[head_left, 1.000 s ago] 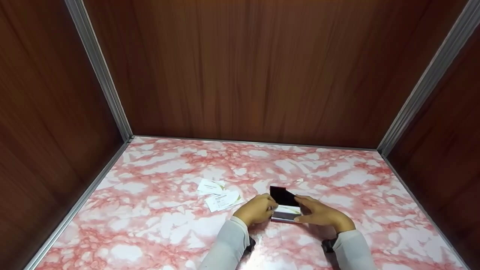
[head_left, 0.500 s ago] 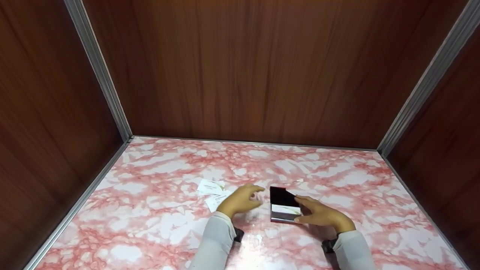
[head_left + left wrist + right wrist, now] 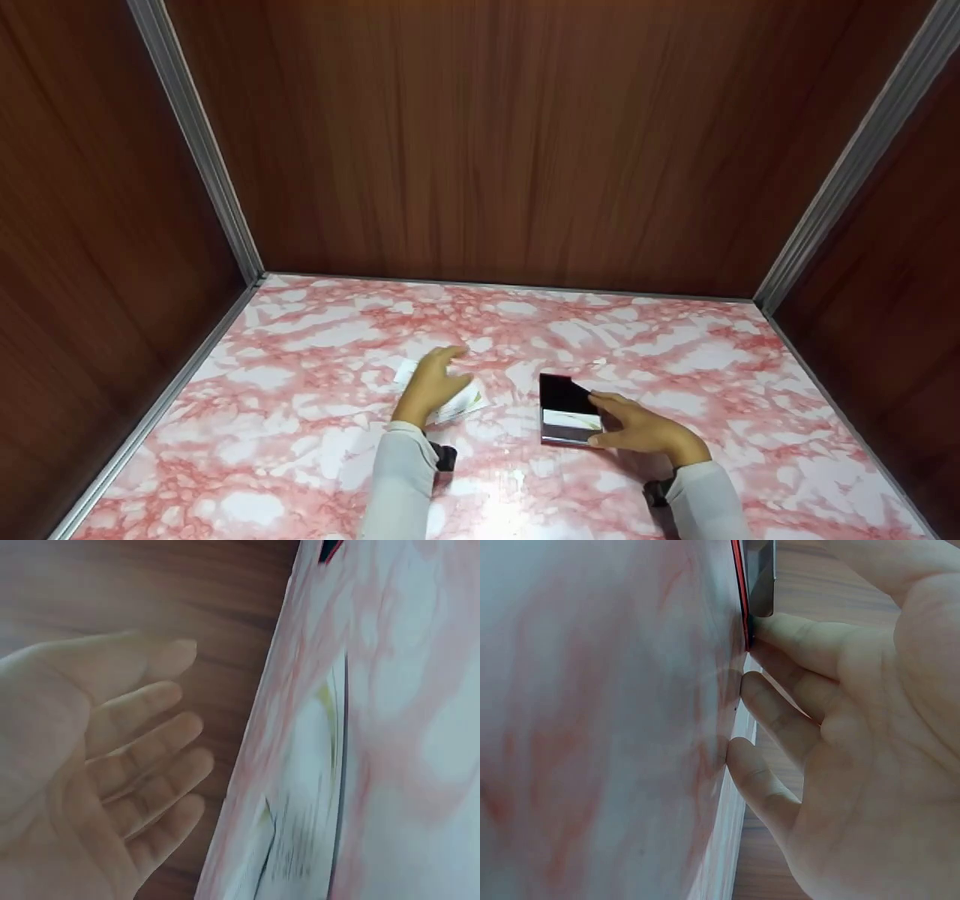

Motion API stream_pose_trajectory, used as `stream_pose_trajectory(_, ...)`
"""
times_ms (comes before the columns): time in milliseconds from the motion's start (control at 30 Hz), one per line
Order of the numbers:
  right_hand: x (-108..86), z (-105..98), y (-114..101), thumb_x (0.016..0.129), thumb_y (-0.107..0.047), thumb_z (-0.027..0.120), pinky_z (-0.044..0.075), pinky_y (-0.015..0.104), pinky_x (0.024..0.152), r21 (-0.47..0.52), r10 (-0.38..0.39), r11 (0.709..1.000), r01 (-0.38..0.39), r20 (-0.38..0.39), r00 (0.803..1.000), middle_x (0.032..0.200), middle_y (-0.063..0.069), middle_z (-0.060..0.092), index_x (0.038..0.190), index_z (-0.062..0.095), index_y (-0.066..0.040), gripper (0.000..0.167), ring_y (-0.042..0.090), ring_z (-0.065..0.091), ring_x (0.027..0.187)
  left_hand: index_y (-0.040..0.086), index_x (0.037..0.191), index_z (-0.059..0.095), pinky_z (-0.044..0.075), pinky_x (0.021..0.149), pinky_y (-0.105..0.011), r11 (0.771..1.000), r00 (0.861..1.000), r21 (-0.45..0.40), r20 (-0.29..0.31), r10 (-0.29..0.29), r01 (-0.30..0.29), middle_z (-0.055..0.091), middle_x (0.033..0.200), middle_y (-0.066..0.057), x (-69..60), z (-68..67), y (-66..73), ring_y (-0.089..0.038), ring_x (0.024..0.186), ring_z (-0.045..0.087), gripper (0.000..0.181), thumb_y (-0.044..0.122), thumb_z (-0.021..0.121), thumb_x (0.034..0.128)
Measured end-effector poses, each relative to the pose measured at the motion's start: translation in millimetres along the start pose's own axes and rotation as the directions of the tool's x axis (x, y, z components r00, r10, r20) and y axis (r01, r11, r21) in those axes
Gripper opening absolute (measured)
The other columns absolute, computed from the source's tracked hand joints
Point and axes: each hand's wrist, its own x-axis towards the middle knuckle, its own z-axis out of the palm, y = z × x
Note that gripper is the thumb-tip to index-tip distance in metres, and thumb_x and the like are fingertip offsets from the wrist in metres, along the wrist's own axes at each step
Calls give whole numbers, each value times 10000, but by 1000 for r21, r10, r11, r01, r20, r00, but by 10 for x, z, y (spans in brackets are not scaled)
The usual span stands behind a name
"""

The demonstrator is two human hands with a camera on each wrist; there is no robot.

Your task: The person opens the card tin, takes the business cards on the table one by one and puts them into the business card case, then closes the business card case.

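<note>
My left hand (image 3: 433, 384) hovers over the white printed cards (image 3: 460, 405) on the left side of the table and partly hides them. In the left wrist view its fingers (image 3: 161, 772) are loosely bent with nothing between them, apart from the cards (image 3: 304, 817). A black card case (image 3: 564, 391) lies unfolded on the table, with a white card (image 3: 571, 419) tucked in its near half. My right hand (image 3: 645, 429) holds the case by its right side, thumb at the near corner and fingers farther back. The right wrist view shows the case's red-and-black edge (image 3: 740, 592) against a fingertip.
The table (image 3: 315, 465) has a red-and-white marbled top. Brown wood-look panels (image 3: 480, 150) stand behind it and on both sides, joined by grey metal posts (image 3: 199, 142). A black band (image 3: 658, 491) sits on my right wrist.
My left hand has let go of the case's left side and moved left to above the loose cards. The right hand and the case have stayed in place.
</note>
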Motion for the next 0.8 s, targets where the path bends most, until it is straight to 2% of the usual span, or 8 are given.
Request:
stream_pose_trajectory(67, 0, -1, -8, 931, -380, 706, 202, 687, 1102, 10, 16, 1000, -16, 3, 1000, 1600, 271, 199, 1572, 272, -20, 854, 504, 146, 1452, 25, 1311, 631, 435, 1014, -534, 997, 994, 58, -96, -45, 51, 615, 1259, -193, -15, -33, -51, -408, 1205, 540, 491, 140, 764, 852)
stream_pose_trajectory(133, 2, -1, -13, 931, -380, 706, 201, 692, 1099, 18, 28, 999, -29, 7, 1000, 1604, 265, 196, 1577, 269, -32, 854, 504, 139, 1454, 36, 1301, 638, 435, 992, -557, 986, 979, 119, -181, -93, 115, 612, 1247, -200, -31, -60, -94, -412, 1197, 534, 519, 164, 794, 823)
stream_pose_trajectory(233, 4, 0, -14, 930, -382, 706, 210, 689, 1097, 24, 34, 999, -34, 9, 999, 1601, 267, 203, 1576, 269, -30, 856, 504, 153, 1450, 54, 1316, 620, 427, 968, -567, 959, 952, 175, -252, -174, 222, 595, 1255, -215, -60, -89, -133, -416, 1180, 514, 580, 227, 824, 801)
stream_pose_trajectory(333, 3, 0, -13, 931, -378, 707, 214, 682, 1100, 32, 30, 999, -31, 10, 999, 1598, 270, 206, 1575, 267, -25, 856, 499, 166, 1448, 57, 1362, 576, 392, 1000, -555, 937, 936, 185, -249, -249, 298, 541, 1319, -246, -80, -89, -156, -420, 1206, 465, 665, 289, 829, 793)
stream_pose_trajectory(467, 5, -1, -9, 929, -374, 710, 210, 672, 1108, 24, 25, 999, -25, 2, 1000, 1598, 267, 210, 1573, 273, -21, 854, 490, 171, 1450, 59, 1421, 513, 352, 1025, -579, 912, 925, 199, -212, -316, 358, 441, 1417, -297, -109, -72, -166, -447, 1243, 399, 748, 334, 822, 798)
stream_pose_trajectory(600, 2, 1, -15, 926, -384, 711, 211, 677, 1104, 13, 25, 1000, -25, -3, 1000, 1594, 271, 216, 1568, 284, -18, 854, 496, 173, 1447, 46, 1434, 497, 332, 1035, -606, 894, 918, 237, -214, -334, 380, 425, 1420, -323, -128, -57, -178, -473, 1254, 387, 749, 351, 810, 825)
stream_pose_trajectory(800, -6, -1, -19, 930, -372, 709, 226, 674, 1099, 29, 10, 1000, -10, 6, 1000, 1590, 281, 214, 1570, 277, -17, 849, 498, 188, 1441, 16, 1421, 496, 340, 1021, -595, 876, 917, 283, -206, -342, 390, 477, 1351, -318, -145, -39, -213, -468, 1214, 419, 734, 368, 791, 848)
